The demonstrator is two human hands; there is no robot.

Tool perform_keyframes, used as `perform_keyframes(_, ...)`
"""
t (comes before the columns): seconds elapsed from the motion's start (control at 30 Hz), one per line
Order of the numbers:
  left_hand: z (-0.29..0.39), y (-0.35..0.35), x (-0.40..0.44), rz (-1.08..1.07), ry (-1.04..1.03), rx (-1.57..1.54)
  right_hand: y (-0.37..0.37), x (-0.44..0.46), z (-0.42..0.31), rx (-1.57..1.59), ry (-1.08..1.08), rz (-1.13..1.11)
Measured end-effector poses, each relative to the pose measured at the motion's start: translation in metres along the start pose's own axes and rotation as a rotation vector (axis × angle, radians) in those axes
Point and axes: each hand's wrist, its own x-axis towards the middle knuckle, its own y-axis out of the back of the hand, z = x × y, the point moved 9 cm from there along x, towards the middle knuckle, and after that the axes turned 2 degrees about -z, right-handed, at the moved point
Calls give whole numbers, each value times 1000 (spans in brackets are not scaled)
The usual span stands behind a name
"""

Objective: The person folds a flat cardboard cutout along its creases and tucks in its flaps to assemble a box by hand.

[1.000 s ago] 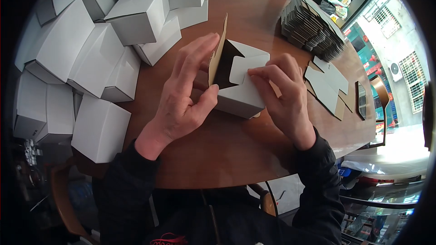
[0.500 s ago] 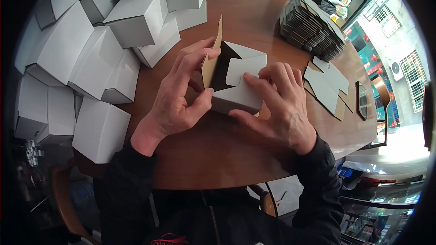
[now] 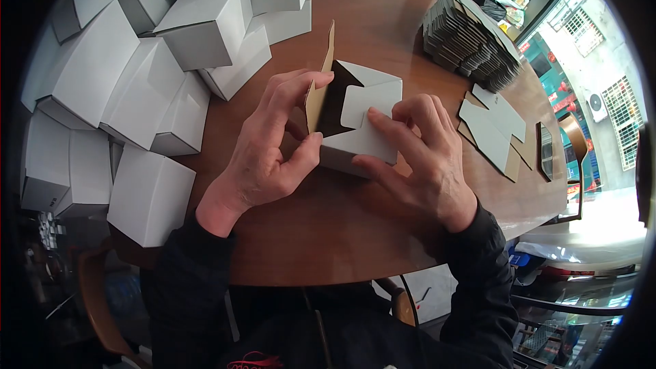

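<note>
A person's two bare hands meet at a small white box [image 3: 361, 138] near the middle of a brown wooden table [image 3: 301, 239], well back from its curved near edge. The box lies between the hands. Its dark inside [image 3: 335, 101] shows on the side toward the table's left edge, where a brown-faced flap [image 3: 317, 106] stands roughly upright, its length running from near to far. The left hand [image 3: 266, 143] is nearer this flap: its fingers are half curled against the flap, its thumb spread well apart, the tip touching the box's near left corner. The right hand [image 3: 424, 157] is nearer a white tongue [image 3: 353, 104] that lies over the top and points left, toward the upright flap. Its index fingertip rests on the tongue's base and its thumb reaches along the near wall; I cannot tell whether the two squeeze. Nor can I tell the box's long axis, since the hands cover part of it.

White boxes [image 3: 92, 61] are piled along the table's left edge. A stack of flattened cardboard [image 3: 468, 44] stands toward the far right edge, with flat pieces [image 3: 493, 123] just beside it and a dark, phone-like slab [image 3: 544, 147] near the right edge.
</note>
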Motion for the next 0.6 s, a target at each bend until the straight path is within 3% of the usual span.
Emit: perform_keyframes(0.6,12,-2,0,69,-24,133,-2,0,7,-65,15,-23)
